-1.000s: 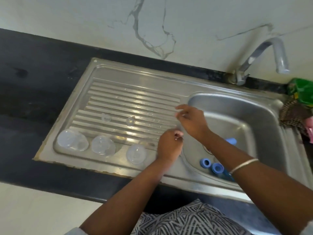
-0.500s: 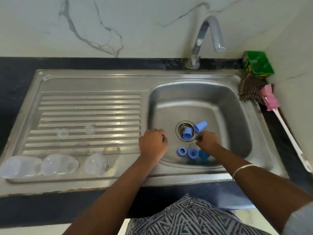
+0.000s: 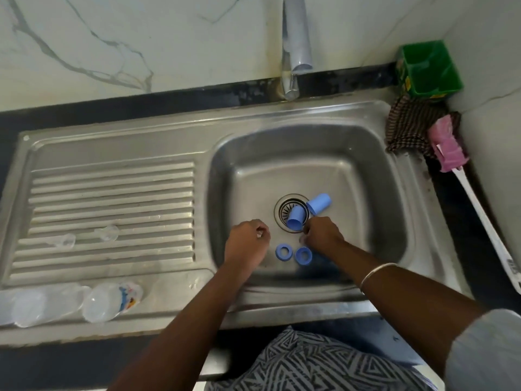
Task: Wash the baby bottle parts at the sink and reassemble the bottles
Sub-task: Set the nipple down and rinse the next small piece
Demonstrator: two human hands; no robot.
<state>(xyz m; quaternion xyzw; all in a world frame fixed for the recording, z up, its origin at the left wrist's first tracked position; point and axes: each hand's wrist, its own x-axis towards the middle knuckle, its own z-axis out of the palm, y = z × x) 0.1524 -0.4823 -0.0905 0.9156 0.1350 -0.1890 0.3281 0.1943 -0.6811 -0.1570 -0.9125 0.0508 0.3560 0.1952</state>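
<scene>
Sink basin holds 2 blue caps, 2 blue rings; both hands inside.

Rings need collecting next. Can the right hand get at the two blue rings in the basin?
Probably yes: the right hand is just beside the two blue rings, which lie uncovered on the basin floor.

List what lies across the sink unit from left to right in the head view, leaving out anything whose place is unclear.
Clear bottles lying on the drainboard's front edge → clear teats on the drainboard ribs → left hand → blue rings → right hand → checked cloth → pink brush.
</scene>
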